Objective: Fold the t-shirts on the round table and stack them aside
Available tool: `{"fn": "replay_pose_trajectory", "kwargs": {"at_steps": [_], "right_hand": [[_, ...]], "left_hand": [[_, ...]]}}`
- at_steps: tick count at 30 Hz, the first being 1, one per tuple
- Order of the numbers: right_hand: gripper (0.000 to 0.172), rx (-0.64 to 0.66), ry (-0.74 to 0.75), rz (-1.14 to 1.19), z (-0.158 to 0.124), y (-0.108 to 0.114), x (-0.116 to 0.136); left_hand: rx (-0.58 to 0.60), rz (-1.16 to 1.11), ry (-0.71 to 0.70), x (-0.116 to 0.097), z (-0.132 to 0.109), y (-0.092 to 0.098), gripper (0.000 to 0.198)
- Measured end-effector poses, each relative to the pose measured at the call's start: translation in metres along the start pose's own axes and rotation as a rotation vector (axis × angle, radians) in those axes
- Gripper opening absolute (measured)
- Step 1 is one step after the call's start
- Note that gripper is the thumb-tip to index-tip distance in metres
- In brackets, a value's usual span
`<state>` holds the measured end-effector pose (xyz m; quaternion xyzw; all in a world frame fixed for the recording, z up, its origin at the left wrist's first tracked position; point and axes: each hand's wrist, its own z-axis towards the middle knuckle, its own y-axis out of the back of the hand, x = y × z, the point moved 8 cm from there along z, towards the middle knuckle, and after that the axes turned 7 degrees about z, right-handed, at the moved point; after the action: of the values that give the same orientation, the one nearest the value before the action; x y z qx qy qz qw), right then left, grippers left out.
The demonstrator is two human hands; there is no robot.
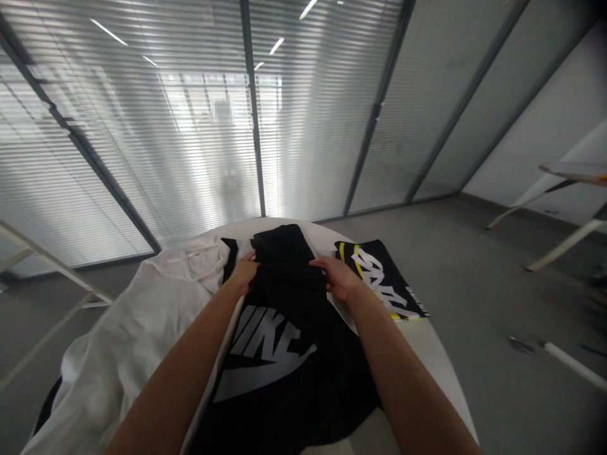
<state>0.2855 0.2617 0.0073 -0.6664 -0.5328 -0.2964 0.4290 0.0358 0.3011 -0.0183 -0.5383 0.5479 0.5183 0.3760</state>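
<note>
Black garment (289, 265) lies across a round white table (422, 344), its long axis running straight out from the person toward the far rim. The part nearest the person spreads wide and bears a white NIKE logo and swoosh (260, 351), which read the right way up from where the person stands, slanting slightly upward to the right. Further out, the garment narrows into a neat dark band that ends just short of the far rim.

Both hands work on that band, at about the same height on either side. The left hand (243, 273) sits on its left edge, and the right hand (337, 277) sits on its right edge. The fingers (251, 259) of the left hand lie close together over the cloth, while those of the right hand point inward across it. Neither hand is spread wide, but whether either one is gripping the cloth or only pressing on it, I cannot tell.

A white hooded top (142, 335) lies heaped just left of the garment, partly spilling over the table's edge. To the right, a small black cloth (384, 278) with yellow trim and white lettering lies flat, just beside the right hand
</note>
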Motion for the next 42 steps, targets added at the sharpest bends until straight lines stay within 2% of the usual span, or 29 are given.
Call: {"fn": "replay_pose_trajectory", "kwargs": {"at_steps": [4, 8, 11, 14, 17, 20, 24, 27, 30, 32, 34, 39, 42], "right_hand": [[0.014, -0.068, 0.062, -0.253, 0.013, -0.005, -0.013], [0.002, -0.036, 0.255, -0.489, 0.018, -0.024, -0.014], [0.015, -0.055, 0.440, -0.757, 0.016, -0.035, -0.008], [0.036, -0.105, 0.469, -0.765, 0.012, -0.031, -0.004], [0.054, -0.066, 0.375, -0.649, 0.010, -0.025, -0.004], [0.049, 0.014, 0.281, -0.688, 0.003, -0.027, -0.006], [0.042, -0.018, 0.387, -0.983, -0.023, -0.024, -0.001], [0.048, -0.057, 0.393, -1.188, -0.055, -0.013, -0.011], [0.065, -0.130, 0.324, -1.324, -0.088, 0.005, -0.027], [0.077, -0.202, 0.304, -1.401, -0.108, 0.016, -0.035], [0.080, -0.221, 0.302, -1.430, -0.123, 0.022, -0.042], [0.076, -0.018, 0.299, -1.359, -0.146, 0.013, -0.059], [0.073, 0.080, 0.280, -1.315, -0.157, 0.004, -0.067]], "left_hand": [[-0.137, 0.240, -0.052, 0.001, 0.007, 0.026, 0.060], [-0.271, 0.662, -0.141, -0.014, 0.007, 0.049, 0.052], [-0.313, 0.759, -0.142, -0.019, -0.006, 0.052, 0.052], [-0.271, 0.863, -0.135, -0.020, -0.032, 0.045, 0.056], [-0.124, 0.977, -0.169, -0.021, -0.061, 0.031, 0.062], [-0.010, 1.064, -0.185, -0.021, -0.086, 0.026, 0.062], [-0.015, 1.243, -0.186, -0.023, -0.112, 0.032, 0.063], [0.007, 1.263, -0.205, -0.022, -0.132, 0.035, 0.067], [-0.019, 1.263, -0.155, -0.018, -0.152, 0.043, 0.066], [-0.032, 1.260, -0.137, -0.015, -0.165, 0.047, 0.062], [-0.014, 1.238, -0.142, -0.011, -0.176, 0.047, 0.059], [0.062, 0.961, -0.149, 0.002, -0.192, 0.043, 0.055], [0.146, 0.675, -0.058, 0.013, -0.195, 0.035, 0.052]]}}
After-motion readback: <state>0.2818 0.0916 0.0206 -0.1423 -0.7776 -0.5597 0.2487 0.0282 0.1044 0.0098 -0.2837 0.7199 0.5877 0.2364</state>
